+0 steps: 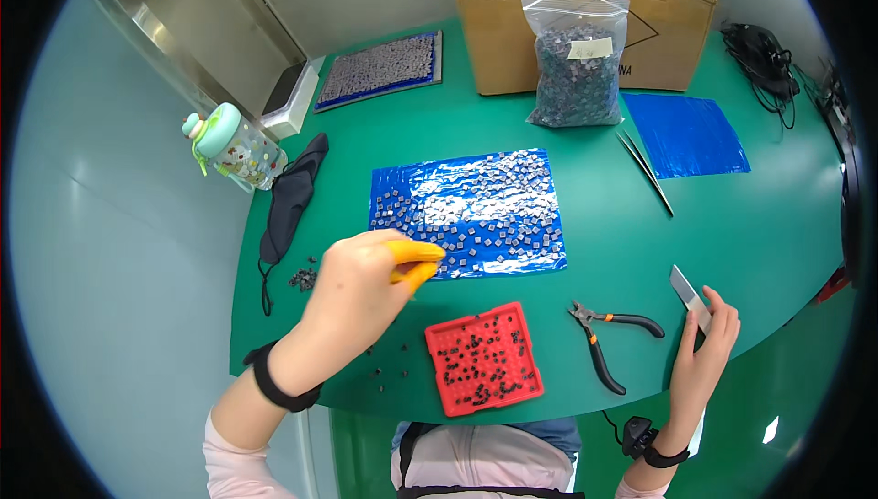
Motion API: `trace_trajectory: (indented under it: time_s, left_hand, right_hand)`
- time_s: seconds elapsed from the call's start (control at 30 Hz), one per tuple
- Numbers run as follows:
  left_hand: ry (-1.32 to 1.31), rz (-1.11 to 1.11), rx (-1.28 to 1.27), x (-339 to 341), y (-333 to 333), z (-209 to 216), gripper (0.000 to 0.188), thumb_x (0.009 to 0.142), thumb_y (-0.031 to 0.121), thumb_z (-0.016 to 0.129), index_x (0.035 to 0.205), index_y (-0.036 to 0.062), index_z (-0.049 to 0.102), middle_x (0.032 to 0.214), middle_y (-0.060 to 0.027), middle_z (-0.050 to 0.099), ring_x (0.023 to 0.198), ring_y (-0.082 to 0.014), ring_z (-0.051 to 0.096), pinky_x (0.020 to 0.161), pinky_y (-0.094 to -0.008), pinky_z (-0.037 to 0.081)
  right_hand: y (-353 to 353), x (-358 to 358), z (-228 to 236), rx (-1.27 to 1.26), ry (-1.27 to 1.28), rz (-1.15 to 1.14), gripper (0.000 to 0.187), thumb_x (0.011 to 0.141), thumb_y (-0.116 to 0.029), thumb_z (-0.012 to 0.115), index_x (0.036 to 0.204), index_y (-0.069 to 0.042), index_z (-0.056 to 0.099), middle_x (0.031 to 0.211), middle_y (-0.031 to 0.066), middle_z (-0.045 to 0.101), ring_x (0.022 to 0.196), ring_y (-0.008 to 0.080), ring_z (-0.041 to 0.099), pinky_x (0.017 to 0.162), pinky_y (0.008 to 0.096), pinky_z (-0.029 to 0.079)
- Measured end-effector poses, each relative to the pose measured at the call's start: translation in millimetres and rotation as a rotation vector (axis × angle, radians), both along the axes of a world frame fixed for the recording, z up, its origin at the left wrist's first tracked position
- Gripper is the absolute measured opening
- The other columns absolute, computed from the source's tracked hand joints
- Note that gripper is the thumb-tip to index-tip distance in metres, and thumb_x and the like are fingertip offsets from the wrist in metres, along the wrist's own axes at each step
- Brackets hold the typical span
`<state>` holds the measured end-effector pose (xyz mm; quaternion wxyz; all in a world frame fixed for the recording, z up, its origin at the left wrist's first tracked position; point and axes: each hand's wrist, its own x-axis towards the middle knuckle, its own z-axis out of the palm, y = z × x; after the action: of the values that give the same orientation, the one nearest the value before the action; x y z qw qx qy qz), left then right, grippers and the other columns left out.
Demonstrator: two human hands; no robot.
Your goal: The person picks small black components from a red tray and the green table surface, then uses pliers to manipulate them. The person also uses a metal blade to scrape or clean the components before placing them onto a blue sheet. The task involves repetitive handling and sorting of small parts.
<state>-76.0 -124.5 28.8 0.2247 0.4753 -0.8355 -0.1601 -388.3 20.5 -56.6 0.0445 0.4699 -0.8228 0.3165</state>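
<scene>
My left hand (361,278), with yellow finger cots on its fingertips, reaches over the lower left of a shiny blue film sheet (391,183). Its thumb and finger are pinched together; whatever lies between them is too small to make out. Many small square silvery pieces (498,243) are scattered on the sheet. At the table's right front edge, my right hand (706,343) grips a flat grey blade-like tool (688,290), fingers along its sides. Between my hands sits a red tray (437,339) with many tiny black parts in it. Diagonal cutters (599,339) lie with handles spread.
Tweezers (647,174) rest beside another blue sheet (690,133). Farther back stand a zip bag of small pieces (576,83) and a cardboard box (476,32). On the left are a bottle (242,151), a black mask (293,202), loose black bits (303,279) and a filled panel (380,69).
</scene>
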Motion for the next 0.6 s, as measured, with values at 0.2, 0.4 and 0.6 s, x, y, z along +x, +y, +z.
trace_trajectory:
  time_s: [0.2, 0.4, 0.6]
  left_hand:
    - [-0.102, -0.131, -0.088, -28.8, -25.3, -28.8, 0.018, 0.073, 0.002, 0.073, 0.091, 0.0044, 0.072, 0.080, -0.0103, 0.064, 0.067, -0.0232, 0.062, 0.062, -0.0311, 0.052]
    - [-0.122, -0.183, -0.115, -38.6, -22.9, -39.7, 0.021, 0.069, -0.001, 0.072, 0.090, 0.0034, 0.072, 0.081, -0.0097, 0.064, 0.075, -0.0257, 0.060, 0.067, -0.0337, 0.051]
    - [-0.177, -0.192, -0.165, -37.2, -22.8, -43.9, 0.024, 0.067, -0.005, 0.071, 0.089, 0.0024, 0.072, 0.083, -0.0095, 0.065, 0.077, -0.0253, 0.060, 0.069, -0.0330, 0.051]
  right_hand:
    - [0.2, -1.6, -3.3, -0.041, 0.111, -0.015, 0.030, 0.086, -0.006, 0.058, 0.116, -0.003, 0.056, 0.114, 0.0108, 0.052, 0.111, 0.0291, 0.046, 0.095, 0.0416, 0.036]
    - [1.5, -3.2, -3.6, -0.029, 0.091, -0.016, 0.026, 0.085, -0.006, 0.059, 0.111, -0.004, 0.059, 0.114, 0.0104, 0.052, 0.112, 0.0280, 0.047, 0.095, 0.0399, 0.035]
    - [0.5, -1.9, -1.6, -0.029, 0.085, -0.011, 0.023, 0.084, -0.005, 0.059, 0.107, -0.004, 0.060, 0.113, 0.0100, 0.053, 0.111, 0.0279, 0.048, 0.095, 0.0396, 0.035]
